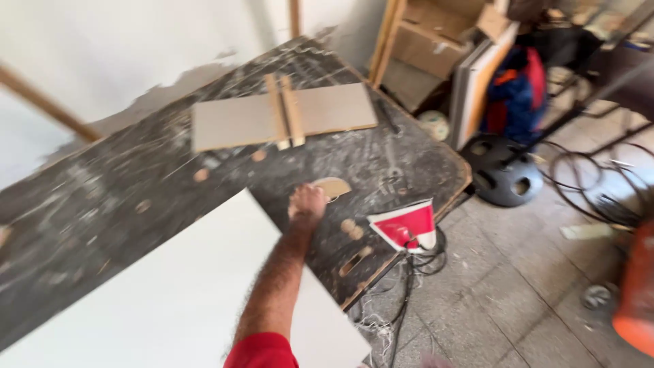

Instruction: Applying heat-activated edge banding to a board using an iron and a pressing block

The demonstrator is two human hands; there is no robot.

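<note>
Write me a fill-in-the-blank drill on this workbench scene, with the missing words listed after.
1. The right hand rests on the dark ____.
2. The sleeve on that arm is ____.
3. Two narrow wooden strips lie across a flat ____ board.
4. The large panel under the forearm is ____.

Missing words: workbench; red; tan; white

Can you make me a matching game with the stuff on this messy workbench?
Things:
1. white panel
2. red and white iron
3. two wooden strips
4. right hand

Places:
A. lying on the flat brown board
B. by the half-round wooden piece
C. near the bench's right edge, cord hanging down
D. over the bench's near corner

Pairs: 1-D, 2-C, 3-A, 4-B
</note>
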